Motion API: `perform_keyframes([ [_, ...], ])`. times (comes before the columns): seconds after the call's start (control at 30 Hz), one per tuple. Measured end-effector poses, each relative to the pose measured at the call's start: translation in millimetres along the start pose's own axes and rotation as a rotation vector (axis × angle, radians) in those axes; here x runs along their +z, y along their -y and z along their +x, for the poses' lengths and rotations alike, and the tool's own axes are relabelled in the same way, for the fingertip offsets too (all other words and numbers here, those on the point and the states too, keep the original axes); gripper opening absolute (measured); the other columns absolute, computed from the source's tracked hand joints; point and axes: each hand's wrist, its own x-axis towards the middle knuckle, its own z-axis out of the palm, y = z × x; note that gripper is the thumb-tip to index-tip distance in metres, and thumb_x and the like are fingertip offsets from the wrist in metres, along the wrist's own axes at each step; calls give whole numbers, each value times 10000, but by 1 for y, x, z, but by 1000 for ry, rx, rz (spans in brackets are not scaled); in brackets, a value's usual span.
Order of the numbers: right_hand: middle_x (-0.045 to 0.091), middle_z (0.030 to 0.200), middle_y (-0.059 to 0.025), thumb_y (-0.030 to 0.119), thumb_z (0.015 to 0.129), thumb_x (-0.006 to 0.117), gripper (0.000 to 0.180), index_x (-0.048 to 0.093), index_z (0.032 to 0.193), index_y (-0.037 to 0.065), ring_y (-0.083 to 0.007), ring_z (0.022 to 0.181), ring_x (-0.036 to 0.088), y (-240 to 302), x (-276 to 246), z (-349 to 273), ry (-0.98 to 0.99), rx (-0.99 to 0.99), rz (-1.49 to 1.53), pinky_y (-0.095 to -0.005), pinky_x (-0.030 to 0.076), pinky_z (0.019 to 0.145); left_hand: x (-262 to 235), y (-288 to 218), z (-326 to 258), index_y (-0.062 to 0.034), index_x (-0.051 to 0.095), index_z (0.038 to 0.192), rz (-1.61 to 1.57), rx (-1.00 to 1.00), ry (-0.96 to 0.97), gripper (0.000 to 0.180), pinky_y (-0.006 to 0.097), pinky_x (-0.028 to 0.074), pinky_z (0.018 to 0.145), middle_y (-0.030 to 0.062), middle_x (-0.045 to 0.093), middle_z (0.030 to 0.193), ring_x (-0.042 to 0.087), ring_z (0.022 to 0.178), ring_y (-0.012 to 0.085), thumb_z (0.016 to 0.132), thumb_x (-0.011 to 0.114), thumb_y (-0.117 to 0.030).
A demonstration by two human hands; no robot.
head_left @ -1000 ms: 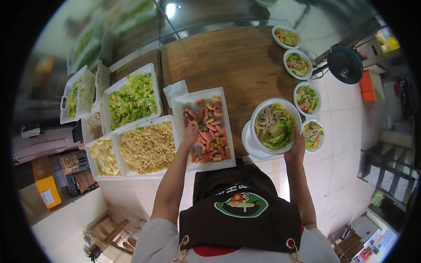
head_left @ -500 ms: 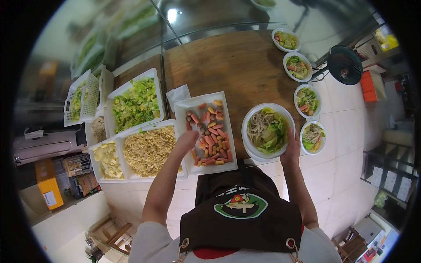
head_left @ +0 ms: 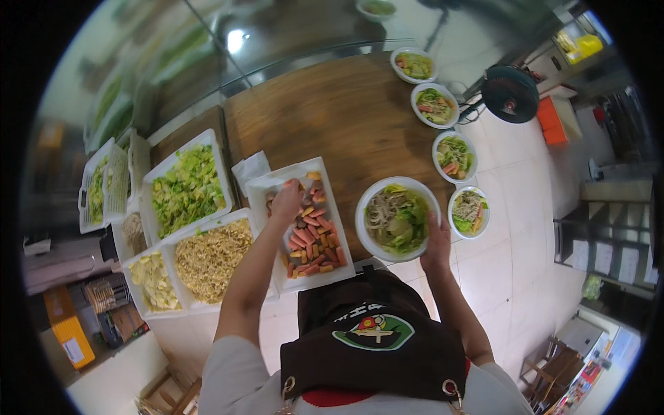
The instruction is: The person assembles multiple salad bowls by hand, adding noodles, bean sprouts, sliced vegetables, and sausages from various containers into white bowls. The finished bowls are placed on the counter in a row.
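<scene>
Your right hand point(head_left: 434, 247) grips the right side of a round white bowl point(head_left: 360, 220) holding lettuce point(head_left: 416, 209), at the near right of the wooden surface point(head_left: 332, 117); your left hand point(head_left: 286, 201) is down at the white tray point(head_left: 315, 282), and you cannot tell whether it holds any sausage pieces point(head_left: 303, 236); the bowl looks light and apt to flex, best held by its wall, supported beneath; the pieces look soft, slick, suited to a gentle pinch; the bowl opens upward, with no long axis; the pieces point many ways; the tray's long axis runs away from you, leaning left.
</scene>
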Motion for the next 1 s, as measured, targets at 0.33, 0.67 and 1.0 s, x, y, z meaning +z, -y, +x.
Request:
perform_keyframes([
  [0.33, 599, 1055, -82, 198, 928, 497, 284, 526, 1153, 26, -154, 930, 590, -34, 11, 18, 65, 31, 49, -294, 496, 788, -59, -209, -102, -39, 534, 1095, 82, 730, -55, 304, 370, 463, 748, 159, 564, 1033, 567, 908, 308, 818, 601, -145],
  [0.67, 562, 1094, -99, 147, 923, 476, 278, 515, 1144, -18, -177, 949, 562, -19, -12, 103, -139, -111, 216, -309, 474, 829, -81, -140, -134, -29, 552, 1032, -154, 389, -163, 196, 342, 479, 651, 132, 538, 933, 559, 789, 249, 839, 544, -57],
  [1.0, 593, 1014, -163, 147, 883, 496, 275, 545, 1087, -31, -260, 893, 586, -83, 7, 290, -445, -142, -123, -359, 461, 761, -63, -99, -210, -59, 556, 1059, -179, 97, -80, 234, 348, 480, 635, 122, 561, 881, 581, 760, 263, 825, 562, -58],
])
